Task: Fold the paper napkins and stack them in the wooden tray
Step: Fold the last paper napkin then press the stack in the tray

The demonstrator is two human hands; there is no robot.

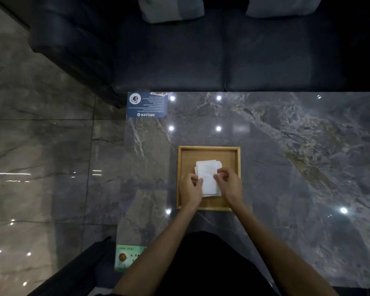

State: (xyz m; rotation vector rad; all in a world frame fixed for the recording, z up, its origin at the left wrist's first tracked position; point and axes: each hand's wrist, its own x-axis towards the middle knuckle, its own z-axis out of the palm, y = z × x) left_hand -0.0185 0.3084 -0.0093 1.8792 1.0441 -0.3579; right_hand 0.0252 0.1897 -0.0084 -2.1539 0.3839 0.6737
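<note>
A square wooden tray [185, 155] lies on the dark marble table. Inside it sits a small pile of white folded paper napkins [207, 175], a little fanned out. My left hand [190, 190] pinches the pile's left edge with thumb and fingers. My right hand [229, 186] pinches its right edge near the upper corner. Both hands rest over the near half of the tray and hide the lower parts of the napkins.
A blue printed card [146, 104] lies at the table's far left corner. A green booklet [127, 257] sits at the near left edge. A dark sofa [201, 50] with two pale cushions stands behind the table. Glossy tiled floor is at the left.
</note>
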